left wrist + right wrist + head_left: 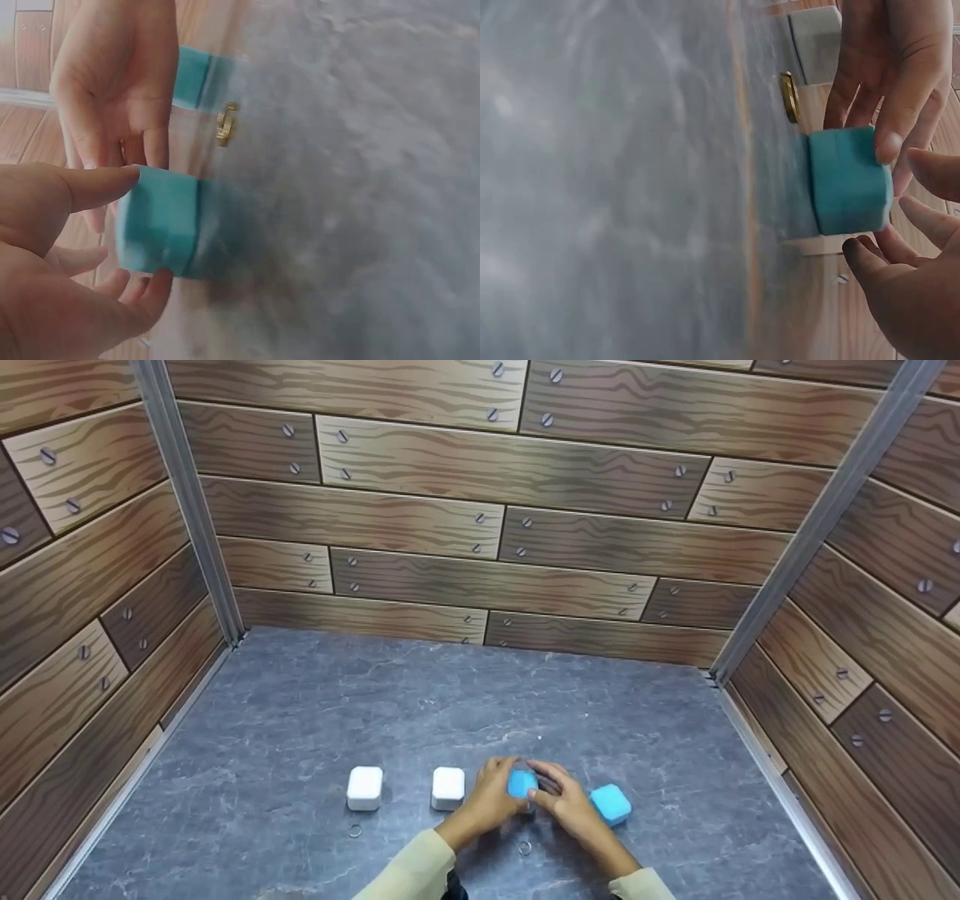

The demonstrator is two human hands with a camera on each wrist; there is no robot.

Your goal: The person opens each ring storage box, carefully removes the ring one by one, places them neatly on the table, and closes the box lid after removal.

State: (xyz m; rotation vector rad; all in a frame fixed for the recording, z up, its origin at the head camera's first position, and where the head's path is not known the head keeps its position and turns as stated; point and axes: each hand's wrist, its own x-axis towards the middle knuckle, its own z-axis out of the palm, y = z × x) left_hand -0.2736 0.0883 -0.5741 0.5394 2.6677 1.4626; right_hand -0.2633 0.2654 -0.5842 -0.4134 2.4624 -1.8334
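Between both hands a small blue ring box [523, 784] with rounded corners stands low at the tabletop. My left hand [491, 793] grips it from the left; in the left wrist view its thumb and fingers lie at opposite edges of the box [159, 221]. From the right, my right hand [564, 802] holds the same box, thumb at its top edge and fingertips at its side, as the right wrist view shows near the box [851, 180]. A ring [525, 848] lies on the table just in front, gold in the left wrist view [226, 124].
A second blue box [611, 805] stands beside the right wrist. Left of the hands are two white boxes, a nearer one [448, 787] and a farther one [365, 788], with another ring [355, 831] in front. Wood-patterned walls [420, 510] enclose the grey marbled table [315, 697].
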